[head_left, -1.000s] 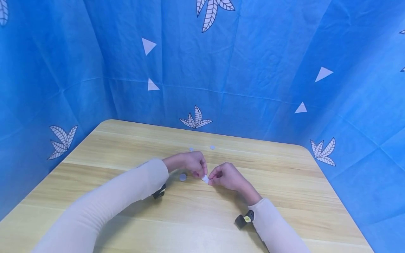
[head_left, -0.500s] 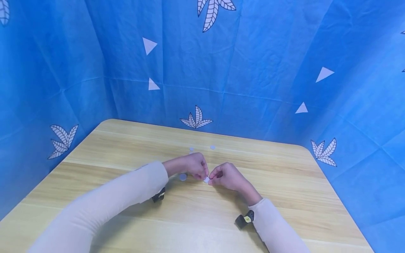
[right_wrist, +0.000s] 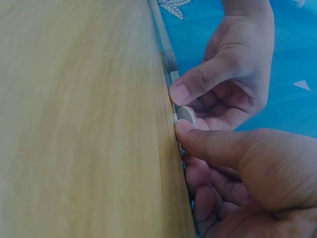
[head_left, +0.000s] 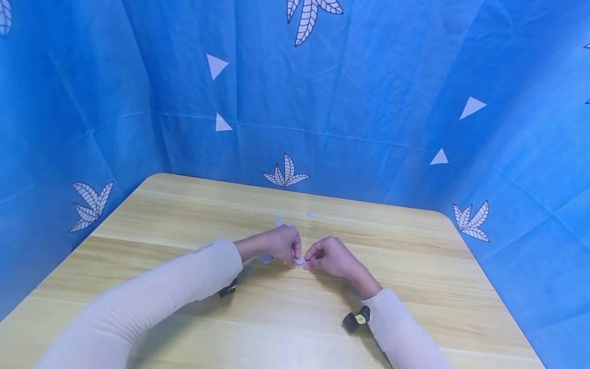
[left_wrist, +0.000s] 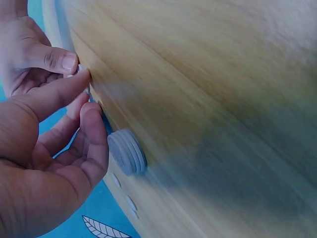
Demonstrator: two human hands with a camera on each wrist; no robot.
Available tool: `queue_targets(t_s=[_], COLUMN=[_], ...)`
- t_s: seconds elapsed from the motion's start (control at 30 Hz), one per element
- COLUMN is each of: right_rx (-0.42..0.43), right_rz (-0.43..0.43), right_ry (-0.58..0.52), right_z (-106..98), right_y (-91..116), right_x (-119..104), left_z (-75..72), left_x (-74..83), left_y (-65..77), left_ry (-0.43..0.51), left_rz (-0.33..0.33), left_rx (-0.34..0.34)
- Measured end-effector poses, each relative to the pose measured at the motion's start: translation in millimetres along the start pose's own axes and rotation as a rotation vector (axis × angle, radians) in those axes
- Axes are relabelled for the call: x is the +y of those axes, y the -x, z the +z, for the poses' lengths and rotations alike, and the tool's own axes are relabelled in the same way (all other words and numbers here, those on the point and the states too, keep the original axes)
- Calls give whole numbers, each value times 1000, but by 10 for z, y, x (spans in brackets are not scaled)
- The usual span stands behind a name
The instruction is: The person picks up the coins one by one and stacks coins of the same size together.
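Observation:
Over the middle of the table my left hand (head_left: 282,242) and right hand (head_left: 333,258) meet, fingertips almost touching. Between them is a small pale round disc (head_left: 300,261), which stands tilted in the right wrist view, its face (right_wrist: 186,115) partly visible. My left thumb and fingers close about its left side. From the other side my right thumb and fingertips pinch at its lower edge. Another pale edge (right_wrist: 175,118) shows beneath it, mostly hidden by fingers. Beside my left hand is a short stack of grey discs (left_wrist: 128,152).
Several loose pale discs lie farther back on the wooden table (head_left: 392,328), among them one disc (head_left: 310,214) at the right and another disc (head_left: 278,217) at the left. A blue patterned curtain (head_left: 286,92) surrounds the table's back and sides.
My left hand first moves slightly right toward my right hand, then a little lower and back left. Another loose disc behind it comes into sight. My right hand stays in place.

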State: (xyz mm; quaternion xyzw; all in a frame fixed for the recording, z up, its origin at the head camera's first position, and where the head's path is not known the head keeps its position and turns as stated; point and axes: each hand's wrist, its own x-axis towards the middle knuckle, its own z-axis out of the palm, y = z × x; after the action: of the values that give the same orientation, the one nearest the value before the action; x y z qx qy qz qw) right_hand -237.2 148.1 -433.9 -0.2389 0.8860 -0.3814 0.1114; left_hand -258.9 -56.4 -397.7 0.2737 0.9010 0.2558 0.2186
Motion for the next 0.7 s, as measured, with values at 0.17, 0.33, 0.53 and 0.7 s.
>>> queue_targets(t_s=[0.17, 0.33, 0.53, 0.7], right_rx=[1, 1, -2, -7], right_rz=[-13, -12, -12, -15], right_ry=[0, 6, 5, 2], right_z=[-6, -8, -11, -17], right_y=[3, 2, 7, 12], right_x=[-7, -8, -11, -13], left_z=[4, 7, 10, 20], left_x=[17, -1, 19, 32], left_y=[11, 4, 8, 6], left_ry=[10, 14, 11, 5], left_rz=[-16, -27, -25, -22], left_rx=[10, 15, 5, 5])
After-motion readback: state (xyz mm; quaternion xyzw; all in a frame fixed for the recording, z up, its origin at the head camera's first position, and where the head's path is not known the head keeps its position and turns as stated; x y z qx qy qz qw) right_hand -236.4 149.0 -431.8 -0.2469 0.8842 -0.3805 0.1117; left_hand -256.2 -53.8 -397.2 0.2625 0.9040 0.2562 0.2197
